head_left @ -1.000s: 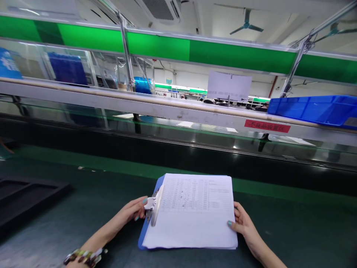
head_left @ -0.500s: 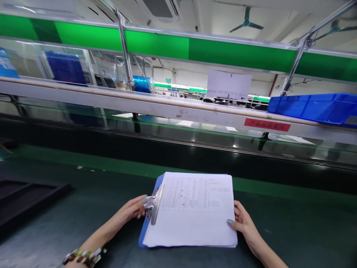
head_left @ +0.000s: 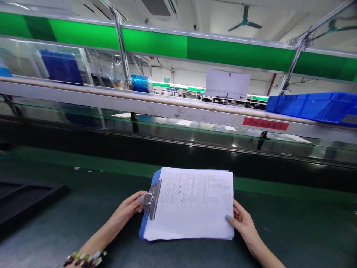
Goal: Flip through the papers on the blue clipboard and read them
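A blue clipboard (head_left: 147, 219) lies on the dark green bench, turned sideways, with a stack of white printed sheets (head_left: 192, 204) on it. Its metal clip (head_left: 152, 199) sits at the left edge. My left hand (head_left: 131, 206) is closed on the clip, fingers pinched around its lever. My right hand (head_left: 241, 219) grips the right edge of the paper stack, thumb on top of the sheets. A beaded bracelet (head_left: 83, 258) is on my left wrist.
A black moulded tray (head_left: 25, 197) lies at the left of the bench. Beyond the bench runs a conveyor channel (head_left: 178, 149) under a long metal rail (head_left: 167, 108). A blue plastic bin (head_left: 312, 108) stands on the rail at the right.
The clip has closed down flatter onto the sheets. The clipboard and both hands sit slightly higher in view; the camera has tilted a little.
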Demonstrator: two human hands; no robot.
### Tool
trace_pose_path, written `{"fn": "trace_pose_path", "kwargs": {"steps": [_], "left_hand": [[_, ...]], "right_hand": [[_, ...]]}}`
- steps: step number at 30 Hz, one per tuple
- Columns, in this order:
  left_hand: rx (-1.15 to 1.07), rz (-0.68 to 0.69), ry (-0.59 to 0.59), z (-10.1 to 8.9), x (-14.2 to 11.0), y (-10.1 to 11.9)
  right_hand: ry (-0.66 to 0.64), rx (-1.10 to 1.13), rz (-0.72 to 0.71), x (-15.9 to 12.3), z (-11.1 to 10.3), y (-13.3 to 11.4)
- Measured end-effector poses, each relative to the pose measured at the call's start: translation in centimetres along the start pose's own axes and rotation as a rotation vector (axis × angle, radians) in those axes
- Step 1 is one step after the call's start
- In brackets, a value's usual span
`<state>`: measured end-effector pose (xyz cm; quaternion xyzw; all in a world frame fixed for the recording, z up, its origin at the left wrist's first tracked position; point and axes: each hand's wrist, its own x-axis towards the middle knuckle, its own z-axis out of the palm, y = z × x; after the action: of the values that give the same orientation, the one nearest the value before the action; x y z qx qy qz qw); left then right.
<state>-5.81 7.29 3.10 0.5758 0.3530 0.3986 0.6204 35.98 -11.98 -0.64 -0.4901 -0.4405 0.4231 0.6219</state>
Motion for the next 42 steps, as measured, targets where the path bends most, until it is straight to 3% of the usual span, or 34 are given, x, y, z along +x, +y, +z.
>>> {"fn": "trace_pose_path", "kwargs": {"steps": [11, 24, 42], "left_hand": [[-0.033, -0.017, 0.033, 0.3, 0.0, -0.3], [0.065, 0.028, -0.011, 0.5, -0.5, 0.2], [0.088, 0.053, -0.028, 0.1, 0.2, -0.8]], "right_hand": [[0.058, -0.050, -0.053, 0.2, -0.4, 1.3], [0.070, -0.041, -0.036, 0.1, -0.1, 0.8], [0.056, -0.085, -0.009, 0.0, 0.0, 0.3]]}}
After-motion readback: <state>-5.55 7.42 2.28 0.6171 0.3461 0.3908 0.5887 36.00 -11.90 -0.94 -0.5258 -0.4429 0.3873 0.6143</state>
